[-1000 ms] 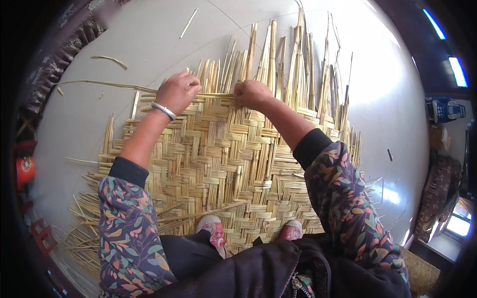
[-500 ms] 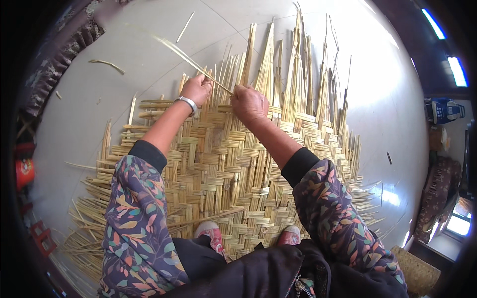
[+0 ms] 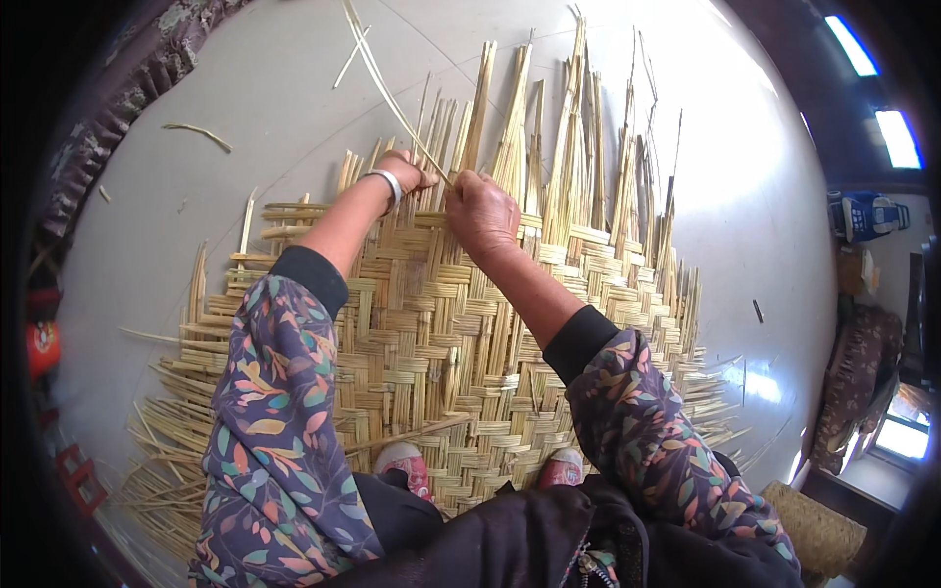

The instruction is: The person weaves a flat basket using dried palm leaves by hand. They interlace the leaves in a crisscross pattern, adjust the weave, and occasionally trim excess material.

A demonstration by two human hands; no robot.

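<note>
A half-woven mat [image 3: 392,314] of pale yellow split-reed strips lies on the floor under me, its loose ends sticking out all round. At its far edge my right hand [image 3: 482,214] is closed round a long, thin reed strip [image 3: 387,93], which bends up and away to the far left. My left hand [image 3: 410,171], with a bracelet at the wrist, is beside it, low among the upright strip ends [image 3: 446,122]. Its fingers are curled and partly hidden; what they grip cannot be made out.
My shoes [image 3: 405,461] rest on the near part of the mat, by a loose strip [image 3: 417,431]. Short scraps [image 3: 199,134] lie on the pale tiled floor [image 3: 265,98]. Patterned brown cloth [image 3: 858,382] hangs at the right, above a rolled woven piece [image 3: 814,524].
The reed strip has swung from slanting left to more upright. My left hand has moved right, closer to the right hand, which has shifted slightly left and nearer me.
</note>
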